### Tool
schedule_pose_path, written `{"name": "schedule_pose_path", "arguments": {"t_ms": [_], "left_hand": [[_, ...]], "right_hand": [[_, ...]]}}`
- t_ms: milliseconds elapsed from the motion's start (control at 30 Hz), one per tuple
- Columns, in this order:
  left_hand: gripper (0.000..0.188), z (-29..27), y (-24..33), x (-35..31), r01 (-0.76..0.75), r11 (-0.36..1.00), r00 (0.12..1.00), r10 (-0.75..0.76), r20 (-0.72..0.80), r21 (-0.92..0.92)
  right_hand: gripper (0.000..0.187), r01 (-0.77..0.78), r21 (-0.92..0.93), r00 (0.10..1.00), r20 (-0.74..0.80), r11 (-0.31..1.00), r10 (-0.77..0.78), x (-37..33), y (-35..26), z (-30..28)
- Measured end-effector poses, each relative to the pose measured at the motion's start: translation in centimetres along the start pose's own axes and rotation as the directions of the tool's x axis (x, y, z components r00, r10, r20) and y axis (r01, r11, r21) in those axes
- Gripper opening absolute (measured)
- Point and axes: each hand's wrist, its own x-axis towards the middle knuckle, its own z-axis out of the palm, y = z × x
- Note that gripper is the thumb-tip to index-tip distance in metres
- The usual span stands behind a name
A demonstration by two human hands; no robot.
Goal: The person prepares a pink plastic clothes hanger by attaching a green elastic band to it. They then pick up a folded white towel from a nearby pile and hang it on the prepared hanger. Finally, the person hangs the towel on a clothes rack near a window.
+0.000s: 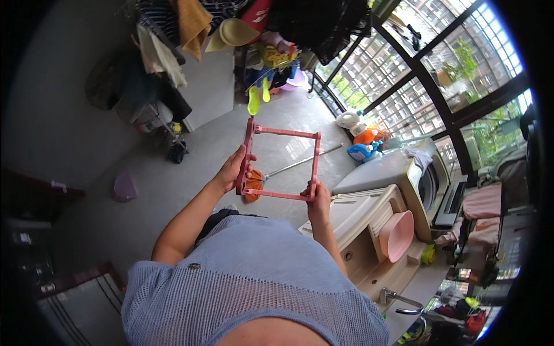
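Note:
I hold up a pink plastic rectangular frame (287, 133) in front of me; its middle is open and the grey floor shows through. My left hand (233, 168) is closed on the wider left bar, which has holes in it. At the lower right corner, my right hand (318, 202) grips the thin right bar. Some fingers of both hands are hidden behind the bars. Below and beyond the frame, a mop with an orange-brown head (252, 190) lies on the floor, its metal handle running to the right.
To my right stand a beige sink (362, 249) with a pink basin (397, 236), and a washing machine (424, 179). Bottles (360, 151) sit by the windows. A purple bin (125, 187) is on the left floor. Clothes and yellow-green slippers (254, 101) are ahead.

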Motion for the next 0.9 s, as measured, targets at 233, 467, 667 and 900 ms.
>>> {"name": "schedule_pose_path", "arguments": {"t_ms": [233, 467, 667, 900], "left_hand": [[0.039, 1.1, 0.4, 1.8, 0.113, 0.979, 0.987, -0.091, 0.136, -0.170], [0.035, 8.2, 2.1, -1.1, 0.296, 0.898, 0.871, -0.113, 0.478, -0.327], [0.039, 10.4, 2.3, -2.1, 0.246, 0.934, 0.849, -0.079, 0.523, -0.258], [0.035, 9.5, 3.8, -0.5, 0.089, 0.915, 0.937, 0.057, 0.344, -0.394]], "right_hand": [[0.028, 0.159, 0.050, 0.987, 0.024, 0.986, -0.161, -0.4, -4.3, 0.7], [0.048, 0.328, 0.256, 0.936, 0.044, 0.909, -0.350, -1.8, -13.8, 0.0], [0.050, 0.356, 0.379, 0.935, -0.133, 0.854, -0.330, -1.7, -13.8, -2.0], [0.034, 0.371, 0.221, 0.922, -0.203, 0.902, -0.329, -1.4, -11.0, -1.6]]}}
